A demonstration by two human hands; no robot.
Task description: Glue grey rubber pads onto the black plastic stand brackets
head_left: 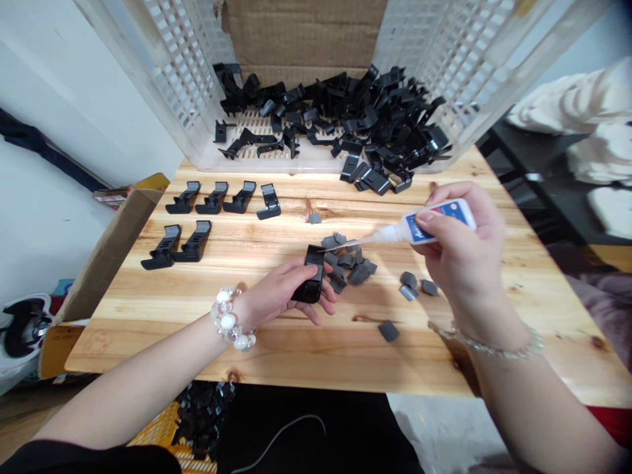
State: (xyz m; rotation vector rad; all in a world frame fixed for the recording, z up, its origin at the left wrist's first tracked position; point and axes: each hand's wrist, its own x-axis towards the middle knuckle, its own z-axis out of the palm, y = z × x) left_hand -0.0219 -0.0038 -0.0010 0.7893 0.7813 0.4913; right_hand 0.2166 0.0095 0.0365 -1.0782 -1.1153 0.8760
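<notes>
My left hand [291,289] grips a black plastic bracket [312,280] above the wooden table, thumb on its upper face. In my right hand [459,243] is a white glue bottle [434,220] with a blue label, tilted so its long thin nozzle points left. The nozzle's tip is at the bracket's far end; whether it touches I cannot tell. Beside the bracket lies a loose pile of small grey pads [353,260]. A few more grey pads [409,286] lie nearer my right wrist, and a single one [388,330] sits close to the front edge.
Several black brackets [212,199] stand in two rows on the table's left side. Behind them, a white plastic crate [301,161] holds a heap of black brackets [345,99], some spilling over its front. Below the table edge is a yellow basket [158,428] with black parts.
</notes>
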